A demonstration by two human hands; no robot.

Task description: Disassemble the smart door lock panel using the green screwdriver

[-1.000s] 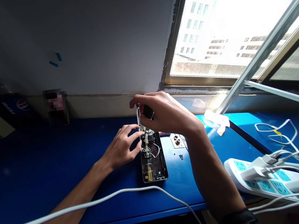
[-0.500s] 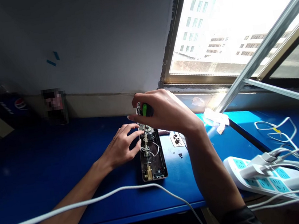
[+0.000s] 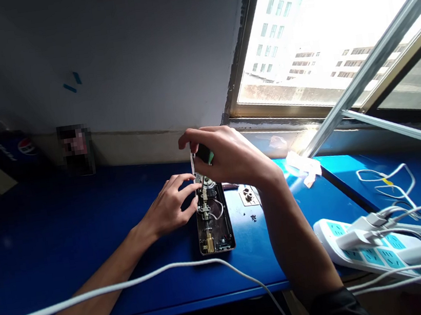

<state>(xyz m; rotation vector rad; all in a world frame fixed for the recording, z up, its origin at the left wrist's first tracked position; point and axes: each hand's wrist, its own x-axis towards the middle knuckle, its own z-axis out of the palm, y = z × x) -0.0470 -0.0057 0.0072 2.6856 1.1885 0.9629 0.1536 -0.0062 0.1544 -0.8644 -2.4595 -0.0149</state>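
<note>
A long black lock housing [image 3: 224, 230] lies open on the blue table, with a brass cylinder [image 3: 210, 243], metal parts and a white wire showing inside. My left hand [image 3: 170, 204] holds the housing's left edge, fingers bent over it and thumb lower down. Above the far half, my right hand [image 3: 229, 155] is closed around a screwdriver [image 3: 211, 157] with a green and black handle. Its shaft points down into the mechanism near my left fingertips; the tip is hard to make out. My right hand hides part of the far end.
Right of the housing lie a small square plate [image 3: 248, 195] with a dark centre and several tiny screws [image 3: 253, 218]. A white power strip [image 3: 328, 230] with plugged cables sits at the right. A white cable [image 3: 178, 265] crosses the front. A cola bottle [image 3: 19, 149] stands far left.
My right hand has turned slightly around the screwdriver, its index finger reaching further left, and less of the green handle shows. My left hand stays at the housing's edge.
</note>
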